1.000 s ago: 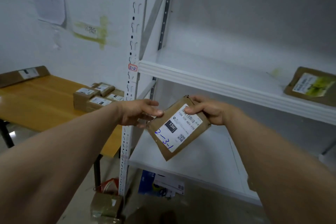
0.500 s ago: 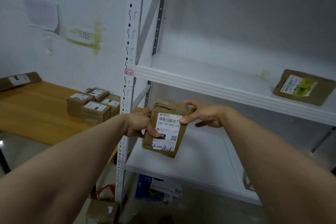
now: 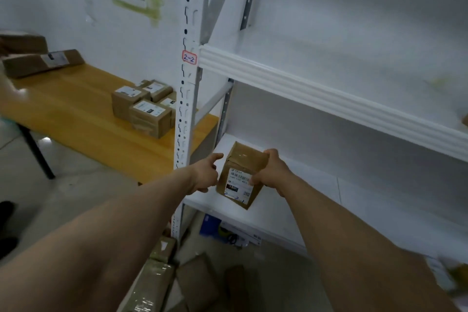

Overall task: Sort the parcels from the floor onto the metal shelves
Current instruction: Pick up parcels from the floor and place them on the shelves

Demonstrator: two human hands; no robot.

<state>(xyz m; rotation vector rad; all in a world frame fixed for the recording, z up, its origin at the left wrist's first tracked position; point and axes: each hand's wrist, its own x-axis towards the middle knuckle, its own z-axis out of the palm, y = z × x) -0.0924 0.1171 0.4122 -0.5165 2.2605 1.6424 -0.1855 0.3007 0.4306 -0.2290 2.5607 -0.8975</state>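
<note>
A small brown parcel (image 3: pixel 243 159) with a white label marked "2-3-1" stands on the white lower shelf (image 3: pixel 291 213) of the metal rack, near its left end. My right hand (image 3: pixel 271 175) grips the parcel's right side, thumb on the label. My left hand (image 3: pixel 205 175) sits just off the parcel's left edge with the index finger stretched out and the others loosely curled; I cannot tell if it touches the box. More wrapped parcels (image 3: pixel 152 284) lie on the floor below my arms.
The upper shelf's rim (image 3: pixel 329 99) runs above, by a white upright post (image 3: pixel 187 99) tagged "2-2". A wooden table (image 3: pixel 76 114) to the left carries several small boxes (image 3: pixel 144 109). A blue and white pack (image 3: pixel 215 225) lies under the lower shelf.
The parcel went from in front of my chest down onto the lower shelf. My left hand let go of its left side; my right hand kept its hold.
</note>
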